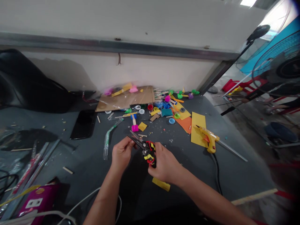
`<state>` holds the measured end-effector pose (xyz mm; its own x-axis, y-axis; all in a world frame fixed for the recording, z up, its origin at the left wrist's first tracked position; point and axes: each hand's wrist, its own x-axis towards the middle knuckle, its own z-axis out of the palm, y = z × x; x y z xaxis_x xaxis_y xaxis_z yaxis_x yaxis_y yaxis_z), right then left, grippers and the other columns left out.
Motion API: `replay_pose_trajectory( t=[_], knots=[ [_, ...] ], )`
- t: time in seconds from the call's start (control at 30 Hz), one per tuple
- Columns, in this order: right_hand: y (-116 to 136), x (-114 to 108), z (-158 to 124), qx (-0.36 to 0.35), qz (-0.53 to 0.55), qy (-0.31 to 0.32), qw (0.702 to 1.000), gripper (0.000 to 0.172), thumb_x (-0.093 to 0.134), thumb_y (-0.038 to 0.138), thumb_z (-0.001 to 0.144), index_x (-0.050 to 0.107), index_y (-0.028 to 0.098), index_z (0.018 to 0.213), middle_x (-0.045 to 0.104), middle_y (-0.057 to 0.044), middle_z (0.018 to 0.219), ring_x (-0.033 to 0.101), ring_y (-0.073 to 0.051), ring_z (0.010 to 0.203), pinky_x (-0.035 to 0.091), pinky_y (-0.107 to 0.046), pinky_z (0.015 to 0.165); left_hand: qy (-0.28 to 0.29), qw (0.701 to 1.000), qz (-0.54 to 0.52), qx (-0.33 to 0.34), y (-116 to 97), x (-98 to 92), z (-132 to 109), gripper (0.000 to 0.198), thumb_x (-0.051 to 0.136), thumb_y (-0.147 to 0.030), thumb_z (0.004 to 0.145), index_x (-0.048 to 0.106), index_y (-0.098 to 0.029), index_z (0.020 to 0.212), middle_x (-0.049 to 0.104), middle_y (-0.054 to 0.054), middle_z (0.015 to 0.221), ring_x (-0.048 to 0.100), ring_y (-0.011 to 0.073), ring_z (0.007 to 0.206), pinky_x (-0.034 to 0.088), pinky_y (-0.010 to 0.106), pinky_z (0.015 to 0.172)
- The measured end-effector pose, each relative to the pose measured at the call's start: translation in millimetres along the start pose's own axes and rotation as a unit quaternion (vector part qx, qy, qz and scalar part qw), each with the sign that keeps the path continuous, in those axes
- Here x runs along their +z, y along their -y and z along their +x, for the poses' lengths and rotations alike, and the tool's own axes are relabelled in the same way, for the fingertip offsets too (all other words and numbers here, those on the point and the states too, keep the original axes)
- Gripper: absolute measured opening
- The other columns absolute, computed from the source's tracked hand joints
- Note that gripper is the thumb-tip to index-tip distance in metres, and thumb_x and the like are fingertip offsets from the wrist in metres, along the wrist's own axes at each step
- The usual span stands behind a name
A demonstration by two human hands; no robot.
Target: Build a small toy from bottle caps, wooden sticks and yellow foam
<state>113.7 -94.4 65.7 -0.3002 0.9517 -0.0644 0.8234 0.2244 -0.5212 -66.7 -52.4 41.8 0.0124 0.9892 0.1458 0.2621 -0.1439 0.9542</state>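
Note:
My right hand (164, 161) is wrapped round the red, yellow and black handles of a pair of scissors (144, 148), whose blades point up and left. The blade ends reach my left hand (123, 151), which is closed in a pinch near them; what its fingers hold is too small to make out. Just beyond the blades stands a small piece with a blue cap and a magenta cap (134, 127), beside a yellow paper square (142, 126). Nearer me, a yellow strip (161, 184) lies below my right hand.
A yellow glue gun (211, 140) rests on yellow card (195, 135) at the right. Bottle caps, sticks and orange paper (184, 124) lie behind my hands. A black phone (83, 124), a black bag (30, 84) and a purple box (38, 200) are at the left.

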Motion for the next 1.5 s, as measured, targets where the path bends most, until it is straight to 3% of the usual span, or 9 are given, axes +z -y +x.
replay_pose_trajectory(
  t=[0.13,0.3,0.6,0.8,1.03,1.23,1.5],
  knots=[
    [1.9,-0.3,-0.8,-0.007,0.008,-0.005,1.0,0.04,0.052,0.025,0.062,0.037,0.018,0.099,0.051,-0.009,0.093,0.051,-0.023,0.086,0.045,-0.037,0.074,-0.002,1.0,-0.021,-0.009,3.0,0.0,-1.2,0.017,0.054,-0.026,0.082,0.069,-0.021,0.084,0.063,0.0,0.066,0.054,0.0154,0.062,0.043,0.026,0.064],
    [2.5,-1.1,-1.8,-0.007,0.027,0.002,1.0,0.04,0.051,0.026,0.063,0.036,0.018,0.099,0.051,-0.009,0.093,0.051,-0.022,0.082,0.046,-0.036,0.071,0.006,1.0,-0.027,0.006,0.6,-0.3,-1.3,0.018,0.053,-0.025,0.083,0.07,-0.022,0.087,0.065,0.001,0.075,0.055,0.0148,0.061,0.044,0.026,0.063],
    [3.7,-4.6,-1.7,0.029,-0.031,0.056,0.998,0.035,0.053,0.032,0.065,0.036,0.019,0.092,0.057,-0.007,0.083,0.056,-0.021,0.068,0.043,-0.032,0.06,-0.007,0.998,0.041,0.055,-0.6,-3.4,0.6,0.021,0.052,-0.023,0.082,0.062,-0.02,0.064,0.057,0.0,0.059,0.052,0.0136,0.056,0.041,0.024,0.055],
    [-2.4,-11.1,1.3,0.014,-0.056,0.078,0.995,0.036,0.052,0.031,0.069,0.038,0.017,0.098,0.057,-0.007,0.085,0.058,-0.021,0.069,0.041,-0.03,0.06,0.004,0.996,0.084,0.042,-1.0,-4.5,0.8,0.026,0.048,-0.026,0.083,0.057,-0.019,0.06,0.056,-0.002,0.055,0.05,0.0116,0.052,0.039,0.022,0.051],
    [-5.6,-20.7,2.3,-0.037,-0.053,0.036,0.997,0.041,0.054,0.03,0.065,0.04,0.015,0.102,0.054,-0.01,0.094,0.054,-0.022,0.083,0.044,-0.033,0.071,0.032,0.997,0.042,0.055,1.2,-7.5,2.1,0.026,0.048,-0.027,0.083,0.057,-0.019,0.06,0.056,-0.002,0.058,0.05,0.0119,0.055,0.042,0.023,0.052],
    [-4.6,-22.0,2.5,-0.044,-0.023,0.052,0.997,0.044,0.054,0.029,0.064,0.041,0.015,0.104,0.053,-0.01,0.096,0.052,-0.023,0.087,0.044,-0.036,0.076,0.044,0.998,0.024,0.043,6.6,-10.2,2.3,0.027,0.049,-0.029,0.084,0.057,-0.019,0.06,0.055,-0.002,0.058,0.05,0.0121,0.056,0.042,0.023,0.055],
    [-7.0,-23.9,1.6,-0.043,-0.015,0.079,0.996,0.038,0.054,0.03,0.065,0.039,0.017,0.097,0.054,-0.009,0.094,0.054,-0.021,0.082,0.044,-0.033,0.072,0.069,0.997,-0.005,0.047,2.5,-12.2,3.4,0.029,0.05,-0.028,0.083,0.055,-0.018,0.056,0.054,-0.001,0.057,0.05,0.0119,0.056,0.042,0.024,0.056]
  ],
)
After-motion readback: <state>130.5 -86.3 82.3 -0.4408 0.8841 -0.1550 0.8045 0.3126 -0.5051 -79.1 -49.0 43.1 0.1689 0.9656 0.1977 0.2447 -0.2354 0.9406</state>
